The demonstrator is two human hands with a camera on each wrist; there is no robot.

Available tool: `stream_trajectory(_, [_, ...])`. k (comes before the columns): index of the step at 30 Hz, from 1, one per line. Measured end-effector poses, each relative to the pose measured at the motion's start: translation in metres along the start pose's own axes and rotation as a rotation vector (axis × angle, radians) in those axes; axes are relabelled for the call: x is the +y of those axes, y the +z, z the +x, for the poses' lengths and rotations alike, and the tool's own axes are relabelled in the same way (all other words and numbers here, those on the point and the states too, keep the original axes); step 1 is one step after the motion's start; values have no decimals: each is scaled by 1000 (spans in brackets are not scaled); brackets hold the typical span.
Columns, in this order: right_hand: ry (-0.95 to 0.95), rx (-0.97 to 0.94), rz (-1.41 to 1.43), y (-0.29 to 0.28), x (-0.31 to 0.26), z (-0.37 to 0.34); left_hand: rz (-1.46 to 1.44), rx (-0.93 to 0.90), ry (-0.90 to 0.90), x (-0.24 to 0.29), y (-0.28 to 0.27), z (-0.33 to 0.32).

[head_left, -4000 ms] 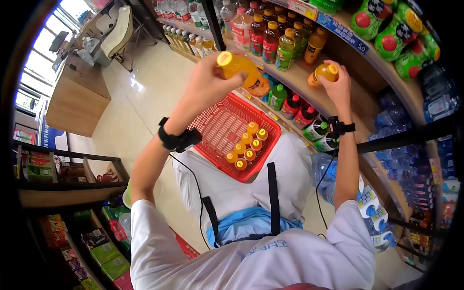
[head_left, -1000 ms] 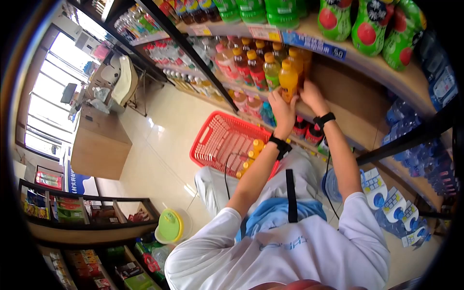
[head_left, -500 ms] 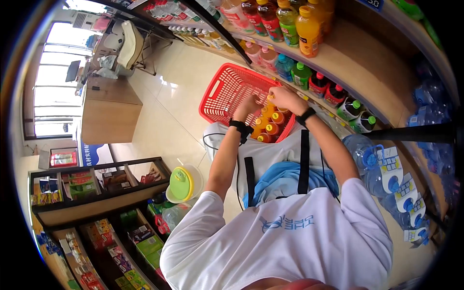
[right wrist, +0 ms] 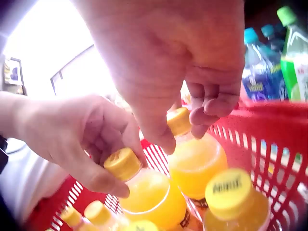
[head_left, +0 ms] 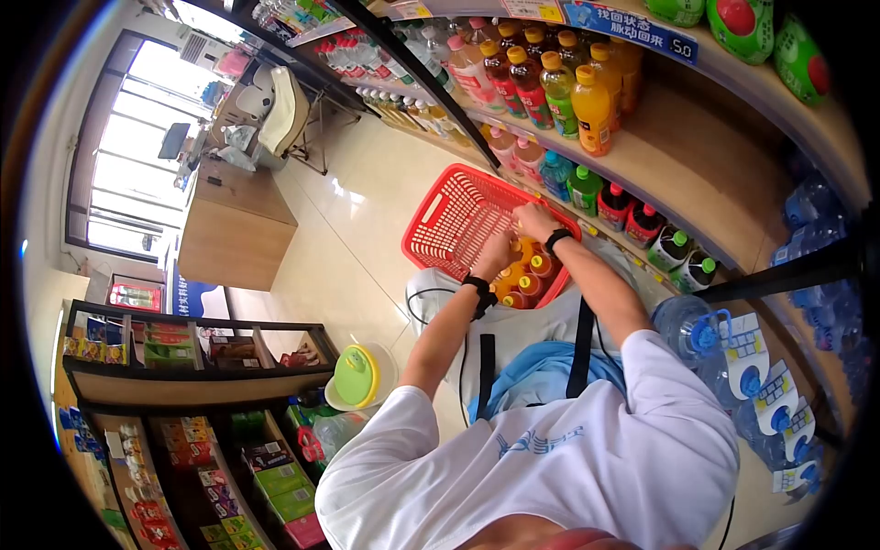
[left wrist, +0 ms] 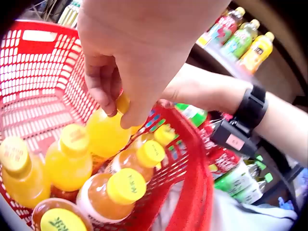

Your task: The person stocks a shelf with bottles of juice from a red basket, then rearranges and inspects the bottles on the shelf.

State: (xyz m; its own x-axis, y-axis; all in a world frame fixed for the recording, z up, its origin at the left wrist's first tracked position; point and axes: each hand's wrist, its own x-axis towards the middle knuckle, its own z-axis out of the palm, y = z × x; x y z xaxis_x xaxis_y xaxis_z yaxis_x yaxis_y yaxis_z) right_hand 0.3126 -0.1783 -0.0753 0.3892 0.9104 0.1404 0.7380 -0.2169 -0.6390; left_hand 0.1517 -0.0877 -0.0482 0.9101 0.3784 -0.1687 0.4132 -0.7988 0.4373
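Observation:
Inside the red basket several orange juice bottles with yellow caps stand together at its near right end. My left hand pinches the cap of one juice bottle standing among them; in the right wrist view that same left hand has thumb and fingers on the cap. Beside it, my right hand pinches the cap of a neighbouring bottle near the basket's wall. Both bottles are upright. In the head view the left hand and right hand reach down into the basket, partly hiding the bottles.
A shelf beyond the basket holds a row of drinks, with one orange bottle at its front edge. More bottles stand on the lower shelf. Large water bottles are at the right, a green-lidded tub at the left.
Earlier both hands were at an orange bottle on the shelf, then moved down to the basket. Since half a second ago they stay in the basket, while the head view has shifted.

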Motion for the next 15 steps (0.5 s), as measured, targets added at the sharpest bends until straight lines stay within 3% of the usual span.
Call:
stream_trajectory(1, [-73, 87, 57, 1, 2, -5, -1, -5, 12, 15, -19, -11])
stream_trajectory(3, [-180, 263, 163, -75, -39, -32, -104, 38, 46, 51, -73, -32])
stream_trajectory(5, [-84, 257, 262, -136, -77, -50, -193, 82, 105, 78, -114, -46])
stream_trajectory(7, [-199, 459, 329, -176, -93, -66, -202, 95, 165, 112, -160, -58])
stream_trajectory(11, [-101, 523, 388, -265, -133, -107, -266, 120, 311, 171, -219, -61])
stream_trajectory(15, [9, 568, 205, -321, -143, -141, -421, 36, 420, 228, -242, -48])
